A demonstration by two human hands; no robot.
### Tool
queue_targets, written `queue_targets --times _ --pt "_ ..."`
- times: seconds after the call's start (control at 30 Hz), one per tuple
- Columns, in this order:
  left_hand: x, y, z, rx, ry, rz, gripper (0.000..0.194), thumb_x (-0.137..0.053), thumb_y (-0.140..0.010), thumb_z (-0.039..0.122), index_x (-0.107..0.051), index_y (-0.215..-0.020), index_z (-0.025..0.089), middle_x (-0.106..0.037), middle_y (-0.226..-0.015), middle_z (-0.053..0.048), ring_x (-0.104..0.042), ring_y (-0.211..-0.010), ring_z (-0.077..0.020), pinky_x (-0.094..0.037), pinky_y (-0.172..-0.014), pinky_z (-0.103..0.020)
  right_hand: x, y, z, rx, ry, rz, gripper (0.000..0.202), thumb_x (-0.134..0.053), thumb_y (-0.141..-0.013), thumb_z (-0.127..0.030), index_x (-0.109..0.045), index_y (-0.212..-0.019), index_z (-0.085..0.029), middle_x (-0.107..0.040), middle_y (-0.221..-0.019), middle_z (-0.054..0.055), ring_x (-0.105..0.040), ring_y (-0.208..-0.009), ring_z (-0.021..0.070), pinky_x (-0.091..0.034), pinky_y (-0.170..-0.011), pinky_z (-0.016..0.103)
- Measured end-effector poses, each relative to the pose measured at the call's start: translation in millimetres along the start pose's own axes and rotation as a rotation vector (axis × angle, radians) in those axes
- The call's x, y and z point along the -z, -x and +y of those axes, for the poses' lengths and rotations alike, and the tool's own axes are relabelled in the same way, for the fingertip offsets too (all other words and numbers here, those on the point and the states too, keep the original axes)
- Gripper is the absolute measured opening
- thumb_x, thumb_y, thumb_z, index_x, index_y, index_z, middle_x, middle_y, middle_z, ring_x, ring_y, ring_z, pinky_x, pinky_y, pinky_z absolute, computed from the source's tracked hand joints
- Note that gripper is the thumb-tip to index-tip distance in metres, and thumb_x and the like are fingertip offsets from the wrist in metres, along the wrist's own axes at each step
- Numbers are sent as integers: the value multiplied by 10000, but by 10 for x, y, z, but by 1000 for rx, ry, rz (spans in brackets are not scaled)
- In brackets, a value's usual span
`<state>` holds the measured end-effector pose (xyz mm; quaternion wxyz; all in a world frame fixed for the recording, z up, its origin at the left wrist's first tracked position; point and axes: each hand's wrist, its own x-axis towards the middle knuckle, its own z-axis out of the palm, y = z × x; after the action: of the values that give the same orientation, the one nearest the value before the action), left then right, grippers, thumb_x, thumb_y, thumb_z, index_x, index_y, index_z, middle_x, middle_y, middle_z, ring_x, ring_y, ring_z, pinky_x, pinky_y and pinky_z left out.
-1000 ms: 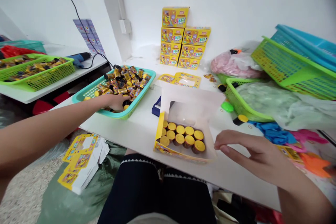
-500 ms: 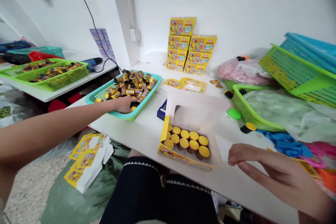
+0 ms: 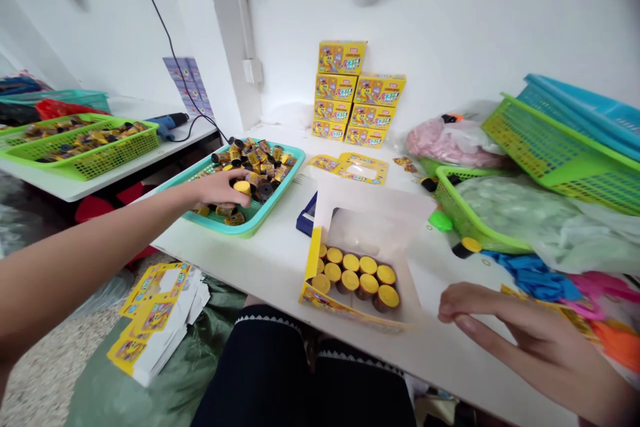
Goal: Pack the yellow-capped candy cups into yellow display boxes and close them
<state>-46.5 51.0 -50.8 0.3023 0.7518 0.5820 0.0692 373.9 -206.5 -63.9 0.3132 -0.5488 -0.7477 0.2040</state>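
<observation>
My left hand [image 3: 220, 188] reaches over the turquoise basket [image 3: 253, 219], its thumb and fingers closed around a small canister with a yellow lid [image 3: 243, 188]. Many more small yellow canisters with black ends [image 3: 257, 159] lie jumbled under and beyond it. In front of me stands an open yellow carton [image 3: 345, 312], its white flap raised. Several yellow-lidded canisters stand upright in rows inside. My right hand [image 3: 505, 337] hovers to the right of the carton, fingers loosely bent, thumb apart from them, holding nothing.
Printed yellow boxes [image 3: 335, 89] are stacked against the wall. Flat cartons [image 3: 155, 313] lie low on the left above a green sack. At right are a green basket [image 3: 480, 230] of plastic bags, a loose canister [image 3: 467, 247] and blue cloth [image 3: 535, 278]. A dark blue object [image 3: 306, 215] lies behind the carton.
My left hand has drawn slightly back and left inside the basket, and a yellow-lidded canister now shows in its fingers. My right hand is nearly still. The view has shifted slightly.
</observation>
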Motion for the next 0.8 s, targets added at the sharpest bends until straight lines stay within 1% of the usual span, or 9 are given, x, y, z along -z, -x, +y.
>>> queue_targets --times 0.07,0.13,0.23,0.3,0.4,0.5,0.57,0.63,0.8 --pt "96 111 16 0 282 47 833 -710 -656 387 -373 -1410 277 -695 -971 -27 -694 -865 -218 -591 -758 -343 -22 -46 -73 3 12 1 143 -619 -846 -291 -727 -851 -385 -761 -857 29 -738 -790 222 -606 -666 239" --pt "153 255 59 -19 577 99 791 -755 -603 338 -447 -1332 310 -680 -1087 -20 -662 -1019 -237 -570 -877 -369 -74 -111 -169 6 33 14 127 -614 -853 -307 -716 -874 -379 -759 -868 20 -737 -790 220 -608 -632 238" --pt "54 534 202 -64 813 89 676 -729 -557 341 -564 -1207 256 -637 -1253 -48 -547 -1228 -326 -503 -1013 -446 -207 -254 -380 44 43 14 100 -614 -869 -324 -689 -921 -365 -749 -896 2 -727 -795 190 -600 -623 218" --pt "-146 741 351 -127 987 -1 690 -719 -520 352 -597 -1185 214 -633 -1269 -75 -484 -1282 -393 -478 -1027 -515 -314 -389 -563 112 9 12 128 -616 -880 -311 -660 -989 -361 -732 -956 -8 -711 -836 166 -594 -700 221" --pt "-529 1029 617 -331 1288 -232 834 -760 -511 317 -547 -1313 230 -644 -1257 -89 -439 -1319 -427 -496 -972 -571 -449 -645 -841 228 -73 65 347 -591 -907 -297 -543 -1242 -374 -643 -1215 16 -643 -1050 170 -566 -845 265" --pt "-852 1219 860 -473 1563 -502 893 -813 -548 254 -493 -1381 293 -700 -1173 -60 -600 -1174 -352 -540 -923 -521 -514 -908 -1039 282 -129 63 475 -550 -937 -344 -427 -1396 -340 -510 -1417 38 -523 -1259 198 -518 -965 317" --pt "-995 1267 974 -524 1721 -629 907 -826 -576 228 -462 -1398 348 -727 -1129 -18 -664 -1078 -288 -551 -919 -489 -521 -1040 -1103 268 -179 -14 411 -531 -943 -377 -503 -1345 -299 -561 -1374 40 -550 -1239 207 -516 -971 334" --pt "-1090 1261 1045 -542 1823 -691 897 -821 -607 260 -438 -1410 369 -728 -1137 -3 -660 -1093 -277 -528 -955 -504 -519 -1121 -1112 223 -270 -69 328 -542 -932 -380 -594 -1234 -261 -651 -1241 42 -628 -1120 204 -543 -918 338" --pt "-1197 1141 1096 -514 1858 -716 827 -764 -670 325 -421 -1422 345 -705 -1195 -17 -622 -1163 -278 -407 -1067 -564 -552 -1200 -973 85 -545 -36 214 -610 -886 -345 -610 -1054 -212 -683 -1006 23 -675 -859 142 -560 -779 291"
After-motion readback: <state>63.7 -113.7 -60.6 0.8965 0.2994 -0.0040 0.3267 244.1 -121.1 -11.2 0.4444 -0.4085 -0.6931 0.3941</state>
